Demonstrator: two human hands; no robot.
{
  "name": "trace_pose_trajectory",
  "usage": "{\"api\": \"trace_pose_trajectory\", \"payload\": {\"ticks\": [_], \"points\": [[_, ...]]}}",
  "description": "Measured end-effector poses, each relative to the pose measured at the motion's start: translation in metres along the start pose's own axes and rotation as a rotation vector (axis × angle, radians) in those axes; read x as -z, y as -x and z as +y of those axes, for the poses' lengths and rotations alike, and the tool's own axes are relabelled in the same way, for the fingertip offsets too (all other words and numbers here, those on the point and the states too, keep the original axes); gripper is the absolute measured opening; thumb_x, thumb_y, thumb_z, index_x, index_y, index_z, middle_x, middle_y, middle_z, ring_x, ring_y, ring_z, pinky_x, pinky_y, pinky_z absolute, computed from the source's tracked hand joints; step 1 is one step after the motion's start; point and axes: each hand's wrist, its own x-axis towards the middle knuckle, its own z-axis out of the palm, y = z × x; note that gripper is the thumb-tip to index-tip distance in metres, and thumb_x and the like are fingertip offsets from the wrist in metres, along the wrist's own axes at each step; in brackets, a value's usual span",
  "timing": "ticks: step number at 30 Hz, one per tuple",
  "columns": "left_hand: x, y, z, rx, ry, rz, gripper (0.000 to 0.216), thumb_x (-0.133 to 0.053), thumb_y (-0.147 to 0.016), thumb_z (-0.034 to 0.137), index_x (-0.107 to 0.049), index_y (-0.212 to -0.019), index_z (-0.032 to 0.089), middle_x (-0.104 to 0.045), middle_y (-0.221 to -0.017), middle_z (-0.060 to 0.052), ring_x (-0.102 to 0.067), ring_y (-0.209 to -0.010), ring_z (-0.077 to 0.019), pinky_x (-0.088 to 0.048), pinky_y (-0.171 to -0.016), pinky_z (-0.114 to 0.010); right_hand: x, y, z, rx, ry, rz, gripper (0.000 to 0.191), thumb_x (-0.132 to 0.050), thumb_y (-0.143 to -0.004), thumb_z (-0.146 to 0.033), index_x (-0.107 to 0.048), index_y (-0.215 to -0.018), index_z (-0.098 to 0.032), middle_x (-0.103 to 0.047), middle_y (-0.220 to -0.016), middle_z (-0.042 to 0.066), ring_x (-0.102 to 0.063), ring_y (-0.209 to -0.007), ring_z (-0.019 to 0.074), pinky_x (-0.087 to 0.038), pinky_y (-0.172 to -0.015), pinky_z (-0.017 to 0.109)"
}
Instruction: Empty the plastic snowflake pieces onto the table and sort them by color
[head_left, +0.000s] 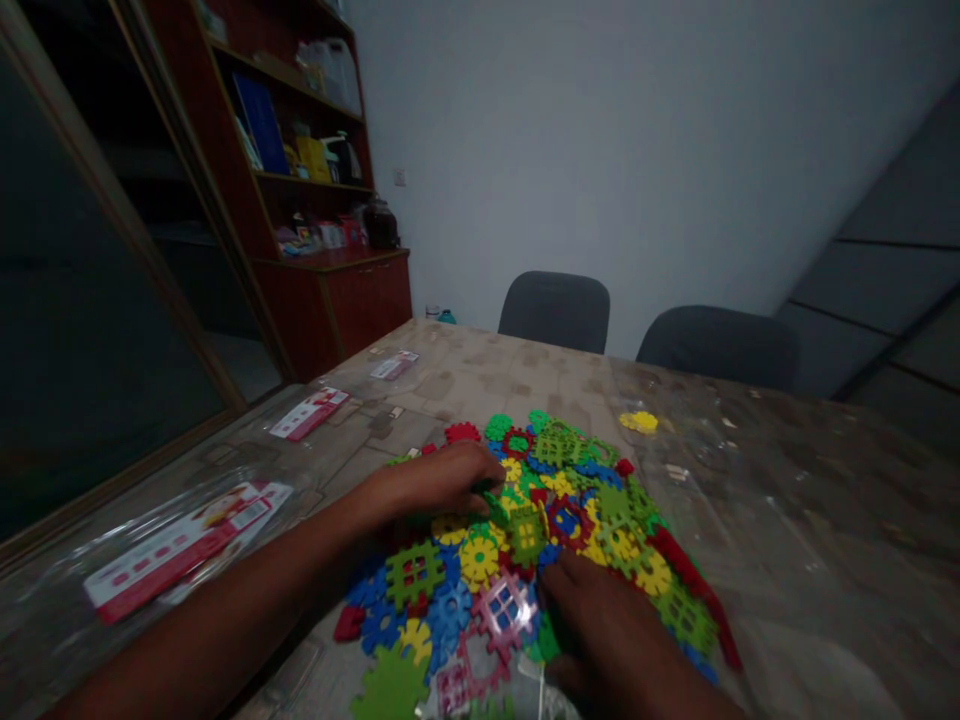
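A heap of flat plastic interlocking building pieces in several colours lies on the table. My left hand [459,474] reaches over its left side with fingers curled, and a dark green piece [496,508] shows at the fingertips. Low over the near right part is my right hand [600,615], its fingers bent down beside a blue piece [549,556]; what they grip is hidden. Between the hands sit a green window-shaped piece [527,535] and a yellow flower-shaped piece [479,558]. Closer to me, a pink window piece [505,608] lies under clear shiny plastic.
Clear packaging with red-and-white printed cards [187,545] is spread on the left of the patterned table [450,370]. A few yellow pieces [639,422] lie apart at the far right. Two grey chairs [555,308] stand beyond; a wooden shelf cabinet [330,300] is at the back left.
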Motion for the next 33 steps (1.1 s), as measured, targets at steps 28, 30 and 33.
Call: {"api": "trace_pose_trajectory", "payload": {"ticks": [28,30,33], "points": [[0.012,0.014,0.024,0.112,0.07,-0.254,0.033,-0.075,-0.077,0.01,-0.064,-0.105,0.022,-0.066,-0.087,0.002,-0.062,-0.078,-0.0185,-0.04,-0.062,-0.024,-0.007,0.003,0.01,0.075,-0.09,0.05,0.068,-0.089,-0.061,-0.026,-0.063,-0.123,-0.023,-0.061,-0.128,0.009,-0.057,-0.115,0.0319,-0.044,-0.096,0.042],[0.009,0.013,0.025,0.101,0.061,-0.272,0.029,-0.081,-0.076,0.018,-0.065,-0.101,0.023,-0.066,-0.086,0.002,-0.061,-0.077,-0.019,-0.04,-0.061,-0.025,-0.006,0.003,0.007,0.055,-0.071,0.018,0.055,-0.088,-0.062,-0.023,-0.067,-0.112,-0.022,-0.064,-0.121,0.008,-0.06,-0.109,0.0303,-0.046,-0.09,0.04],[0.003,0.011,0.027,0.101,0.042,-0.26,0.031,-0.085,-0.073,0.02,-0.066,-0.097,0.021,-0.067,-0.092,0.001,-0.061,-0.082,-0.0199,-0.04,-0.064,-0.026,-0.005,0.005,0.004,0.02,-0.081,-0.015,0.034,-0.082,-0.066,-0.015,-0.069,-0.097,-0.021,-0.068,-0.11,0.006,-0.064,-0.097,0.0264,-0.048,-0.082,0.036]]}}
